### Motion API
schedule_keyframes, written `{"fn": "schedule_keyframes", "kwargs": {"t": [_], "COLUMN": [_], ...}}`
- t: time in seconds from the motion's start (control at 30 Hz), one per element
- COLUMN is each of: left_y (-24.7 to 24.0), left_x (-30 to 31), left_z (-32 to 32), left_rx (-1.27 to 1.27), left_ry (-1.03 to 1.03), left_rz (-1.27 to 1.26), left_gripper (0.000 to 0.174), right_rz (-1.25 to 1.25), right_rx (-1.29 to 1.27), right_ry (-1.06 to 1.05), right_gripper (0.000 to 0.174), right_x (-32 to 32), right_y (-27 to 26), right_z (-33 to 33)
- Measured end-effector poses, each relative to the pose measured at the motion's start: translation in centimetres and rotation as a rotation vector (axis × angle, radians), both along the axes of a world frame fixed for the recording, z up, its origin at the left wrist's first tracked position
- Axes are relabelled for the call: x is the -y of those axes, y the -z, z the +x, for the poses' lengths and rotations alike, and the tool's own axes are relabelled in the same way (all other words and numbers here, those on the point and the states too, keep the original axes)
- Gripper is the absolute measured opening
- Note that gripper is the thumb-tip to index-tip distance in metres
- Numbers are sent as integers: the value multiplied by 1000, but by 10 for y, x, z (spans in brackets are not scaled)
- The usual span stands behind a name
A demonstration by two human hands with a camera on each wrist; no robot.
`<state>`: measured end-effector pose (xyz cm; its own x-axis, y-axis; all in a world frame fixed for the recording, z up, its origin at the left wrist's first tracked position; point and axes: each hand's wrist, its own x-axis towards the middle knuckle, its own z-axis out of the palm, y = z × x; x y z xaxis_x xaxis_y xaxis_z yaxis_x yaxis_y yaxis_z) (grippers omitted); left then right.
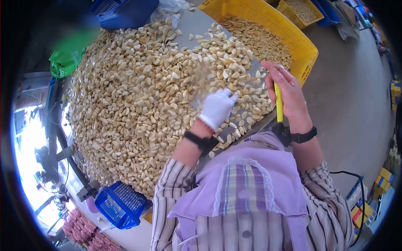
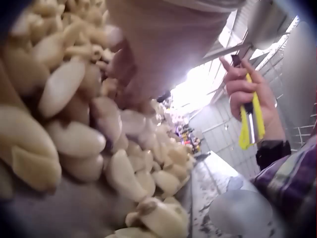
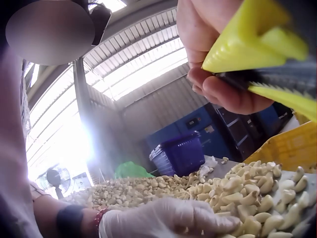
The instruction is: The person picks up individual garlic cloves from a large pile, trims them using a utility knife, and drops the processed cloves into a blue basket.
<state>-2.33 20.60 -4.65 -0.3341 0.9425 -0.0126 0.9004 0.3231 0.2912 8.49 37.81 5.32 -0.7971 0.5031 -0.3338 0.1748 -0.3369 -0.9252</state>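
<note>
A big heap of peeled garlic cloves [image 1: 125,100] covers the grey metal tabletop [image 1: 200,26]. My left hand [image 1: 217,108], in a white glove, lies low over the heap's near right side. In the right wrist view the gloved fingers [image 3: 218,222] stretch forward and touch cloves. My bare right hand [image 1: 289,92] grips a yellow utility knife [image 1: 279,104], held up near the table's right edge. The left wrist view shows this knife [image 2: 253,116] tilted, with fingers wrapped around its handle and its tip end pointing upward.
A yellow crate [image 1: 303,52] with more cloves stands beyond the table's right edge. Blue baskets sit at the back [image 1: 121,14] and near left [image 1: 119,205]. A green bag [image 1: 65,62] lies at the back left, and a fan [image 1: 54,171] stands at left.
</note>
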Motion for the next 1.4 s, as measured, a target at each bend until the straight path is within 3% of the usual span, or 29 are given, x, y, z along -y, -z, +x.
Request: {"fn": "schedule_keyframes", "kwargs": {"t": [0.27,0.33,0.37,0.4,0.47,0.53,0.6,0.63,0.67,0.7,0.73,0.77,0.8,0.87,0.9,0.93,1.0,1.13,1.2,1.33,1.4], "left_y": [-7,-10,-13,-18,-36,-53,-50,-59,-57,-56,-58,-61,-60,-56,-52,-38,-10,3,8,-10,-3], "left_x": [-5,-1,1,2,6,8,17,20,27,32,33,31,25,10,1,-11,-32,-38,-18,-5,-20], "left_z": [2,7,9,11,14,13,8,6,0,-7,-11,-7,-4,-3,-4,0,16,20,-1,-2,8], "left_rx": [262,712,711,891,1251,1206,1346,1540,1540,1868,2184,1863,1865,1697,1366,1367,219,93,493,468,319], "left_ry": [-22,-234,-229,-297,-443,-426,-409,-425,-425,-244,-34,-217,-218,-248,-227,-226,-39,-30,-113,-109,-13], "left_rz": [194,299,297,314,341,299,308,323,321,385,444,475,476,440,163,164,-50,-187,35,131,207], "left_gripper": [23,25,25,23,20,17,18,21,21,21,22,27,27,34,35,35,36,34,23,24,22], "right_rz": [-17,-2,180,364,376,600,507,379,253,252,110,-30,-30,-128,-128,-94,-57,-34,-31,-16,-12], "right_rx": [124,167,196,226,268,65,54,129,203,203,199,196,198,141,142,131,120,106,93,92,95], "right_ry": [-61,-92,-221,-348,-424,-548,-581,-553,-522,-519,-377,-235,-236,7,6,17,29,33,31,39,38], "right_gripper": [38,39,42,45,50,51,49,48,47,47,43,40,40,38,38,38,39,40,40,40,40], "right_x": [6,8,11,14,20,26,27,26,25,22,14,7,-1,-13,-15,-17,-18,-14,-14,-20,-20], "right_y": [14,13,9,7,14,29,24,16,12,15,21,24,23,16,15,13,12,16,16,13,13], "right_z": [21,23,24,26,29,28,26,23,22,23,24,24,24,22,21,20,20,21,26,28,28]}}
